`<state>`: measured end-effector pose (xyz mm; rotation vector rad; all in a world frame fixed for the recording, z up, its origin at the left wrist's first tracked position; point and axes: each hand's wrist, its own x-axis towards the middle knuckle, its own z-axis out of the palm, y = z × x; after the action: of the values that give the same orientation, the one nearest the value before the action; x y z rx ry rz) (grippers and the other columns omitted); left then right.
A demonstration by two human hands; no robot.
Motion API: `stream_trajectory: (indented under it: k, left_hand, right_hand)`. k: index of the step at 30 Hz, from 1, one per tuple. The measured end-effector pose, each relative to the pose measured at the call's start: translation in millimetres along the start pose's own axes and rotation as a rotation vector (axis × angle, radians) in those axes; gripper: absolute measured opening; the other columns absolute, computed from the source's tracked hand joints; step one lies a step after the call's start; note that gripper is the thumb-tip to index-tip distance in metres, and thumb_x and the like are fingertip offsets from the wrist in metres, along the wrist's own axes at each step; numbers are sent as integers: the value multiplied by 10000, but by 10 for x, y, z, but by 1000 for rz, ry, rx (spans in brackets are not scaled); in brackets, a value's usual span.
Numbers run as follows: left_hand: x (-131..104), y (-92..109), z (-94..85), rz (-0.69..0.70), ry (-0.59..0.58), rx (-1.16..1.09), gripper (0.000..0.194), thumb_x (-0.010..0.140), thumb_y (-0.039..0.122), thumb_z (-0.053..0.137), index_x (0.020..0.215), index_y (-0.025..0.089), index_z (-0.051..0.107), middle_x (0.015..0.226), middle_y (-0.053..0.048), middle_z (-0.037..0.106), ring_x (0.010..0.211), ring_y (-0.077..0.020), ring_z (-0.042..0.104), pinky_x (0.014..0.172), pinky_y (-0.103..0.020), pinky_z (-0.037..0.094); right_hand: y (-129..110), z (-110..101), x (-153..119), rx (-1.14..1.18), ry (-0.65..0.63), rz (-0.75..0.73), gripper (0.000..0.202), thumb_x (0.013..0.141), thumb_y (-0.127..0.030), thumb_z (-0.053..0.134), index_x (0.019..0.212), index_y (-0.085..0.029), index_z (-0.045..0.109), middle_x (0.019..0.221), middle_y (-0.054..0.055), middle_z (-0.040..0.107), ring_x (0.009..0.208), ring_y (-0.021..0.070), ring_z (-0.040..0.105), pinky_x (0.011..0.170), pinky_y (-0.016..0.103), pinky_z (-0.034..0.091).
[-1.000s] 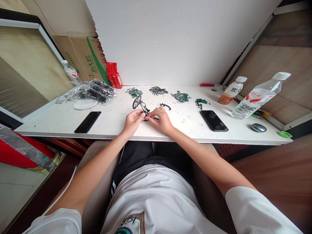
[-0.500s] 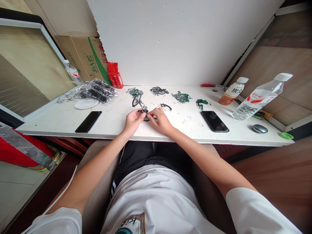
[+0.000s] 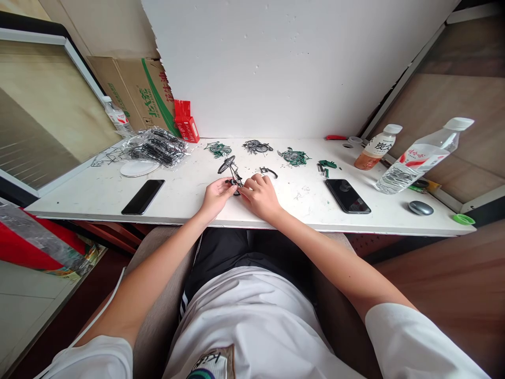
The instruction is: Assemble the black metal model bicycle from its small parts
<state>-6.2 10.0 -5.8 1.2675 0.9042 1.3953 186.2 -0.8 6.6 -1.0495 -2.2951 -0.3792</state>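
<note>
A small black model bicycle (image 3: 235,171) is held between my two hands just above the table's front part, one wheel pointing away from me and tilted. My left hand (image 3: 216,198) pinches its near end from the left. From the right, my right hand (image 3: 262,197) grips the same end, its fingers closed and partly covering the frame. Beyond the hands lie a curved black part (image 3: 270,172), a pile of green parts (image 3: 218,149), a pile of black parts (image 3: 257,147) and another green pile (image 3: 294,157).
A phone (image 3: 143,197) lies left and another phone (image 3: 347,196) right on the white table (image 3: 189,200). Bagged black parts (image 3: 158,150) sit at back left beside a white disc (image 3: 139,168). Two bottles, one a water bottle (image 3: 420,160), stand right, near a grey mouse-shaped object (image 3: 420,208).
The model bicycle has turned in my hands: its far wheel has tipped from nearly upright to flatter and shifted slightly right. Both hands stay in nearly the same place.
</note>
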Motion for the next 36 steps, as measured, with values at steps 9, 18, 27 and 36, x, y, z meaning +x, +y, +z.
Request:
stream_trajectory:
  k: [9,18,27,36]
  left_hand:
    - [16,-17,-29,17,-48,77,556,723,387,974,1178,141,771,1236,-165,810,1172,-300,756,1144,-499,574]
    - [-3,6,0,16,-29,42,576,729,383,976,1200,132,758,1244,-173,801,1194,-297,750,1144,-491,571]
    - [15,-19,-27,-20,9,-27,634,696,403,1004,1215,134,758,1216,-160,802,1179,-280,743,1153,-484,553]
    - [22,-12,-42,-41,1,-80,600,702,404,1001,1186,138,767,1172,-143,801,1116,-264,746,1117,-472,563]
  right_hand:
    - [-9,9,17,-131,-35,-62,232,1088,-154,553,940,-181,729,963,131,700,1017,310,500,806,432,315]
    - [-46,19,12,-63,15,-1,127,1037,-183,575,954,-186,672,974,138,684,1008,323,535,827,435,385]
    - [-46,22,20,156,35,119,64,977,-155,619,961,-213,644,974,115,691,993,318,553,872,440,463]
    - [-49,-12,27,281,34,73,80,940,-144,610,936,-223,614,957,103,668,962,303,539,889,432,470]
